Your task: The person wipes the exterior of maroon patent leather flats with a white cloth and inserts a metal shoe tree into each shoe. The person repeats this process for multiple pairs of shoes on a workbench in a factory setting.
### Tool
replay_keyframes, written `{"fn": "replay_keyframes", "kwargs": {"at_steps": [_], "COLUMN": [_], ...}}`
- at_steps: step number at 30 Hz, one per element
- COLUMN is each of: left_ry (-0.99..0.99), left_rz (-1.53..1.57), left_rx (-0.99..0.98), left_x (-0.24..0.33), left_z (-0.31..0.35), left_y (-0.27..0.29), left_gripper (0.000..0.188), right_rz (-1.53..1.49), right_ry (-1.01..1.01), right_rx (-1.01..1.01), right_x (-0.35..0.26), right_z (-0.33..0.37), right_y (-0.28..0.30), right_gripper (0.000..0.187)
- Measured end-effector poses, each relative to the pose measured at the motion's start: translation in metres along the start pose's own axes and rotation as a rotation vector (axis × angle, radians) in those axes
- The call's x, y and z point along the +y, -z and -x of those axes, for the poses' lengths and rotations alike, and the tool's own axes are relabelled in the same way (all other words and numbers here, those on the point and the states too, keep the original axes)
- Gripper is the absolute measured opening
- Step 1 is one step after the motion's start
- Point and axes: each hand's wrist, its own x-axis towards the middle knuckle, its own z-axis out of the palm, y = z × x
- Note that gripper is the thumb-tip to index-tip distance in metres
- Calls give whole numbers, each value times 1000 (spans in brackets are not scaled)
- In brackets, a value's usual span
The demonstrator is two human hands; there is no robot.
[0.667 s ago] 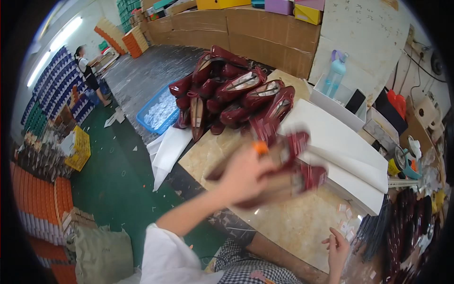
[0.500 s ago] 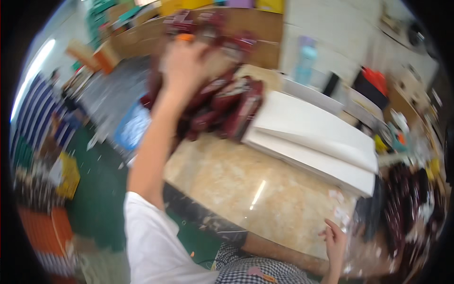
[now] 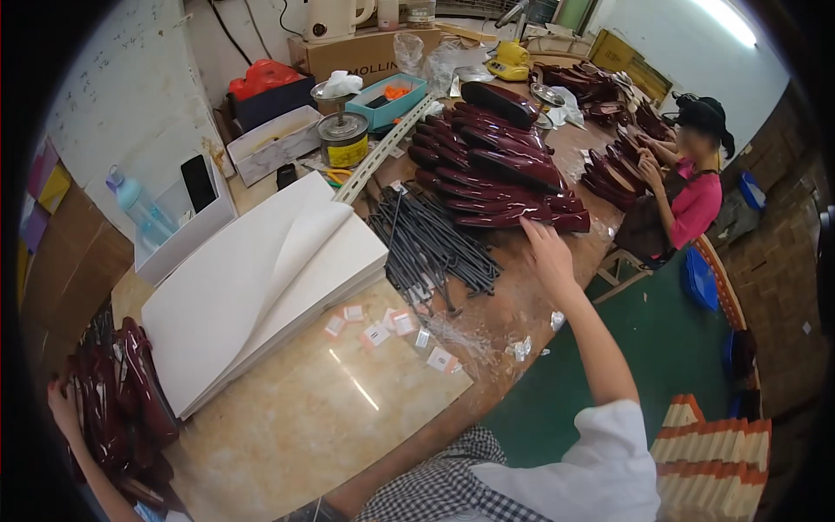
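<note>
My right hand (image 3: 550, 257) reaches to the near end of a large pile of glossy dark red shoes (image 3: 496, 165), its stretched fingertips at the lowest shoes. Far to the left, my left hand (image 3: 63, 404) is beside a second group of dark red shoes (image 3: 113, 400); its fingers are dim and partly hidden near the picture's rim. Between my hands lies a stack of large white paper sheets (image 3: 252, 278), the top one curled. Dark thin rods (image 3: 435, 244) lie heaped beside the shoe pile. Several small printed labels (image 3: 376, 334) are scattered on the marble-patterned tabletop (image 3: 304, 418).
A co-worker in a pink top (image 3: 691, 204) sits at the right, handling shoes. Behind the paper stand a white box (image 3: 187, 230) with a phone (image 3: 198, 181), a blue bottle (image 3: 139, 204) and a tin (image 3: 343, 139). Orange-and-cream boxes (image 3: 709, 461) are stacked lower right.
The view has swung to the right. The shoes my left hand was over now lie at the far left; my right hand has moved from the table's near edge to the right-hand shoe pile.
</note>
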Motion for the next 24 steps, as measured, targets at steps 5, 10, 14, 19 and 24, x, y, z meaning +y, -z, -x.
{"fn": "replay_keyframes", "kwargs": {"at_steps": [5,10,14,19,24], "left_ry": [-393,-666,-837,-375,60], "left_rz": [308,689,1193,2061,2170], "left_rx": [232,-307,-758,-1162,-692], "left_x": [294,470,543,638,595], "left_z": [106,259,330,387,407], "left_y": [77,101,68,57,25], "left_gripper": [27,41,45,84,66], "right_rz": [254,26,-656,-835,-863], "right_ry": [107,31,-296,-343,254], "right_rx": [-10,-174,-193,45,-306], "right_x": [26,21,17,-116,-208], "right_z": [-65,-67,-17,37,68], "right_y": [-30,-18,10,77,108], "right_gripper": [89,81,76,79,57]}}
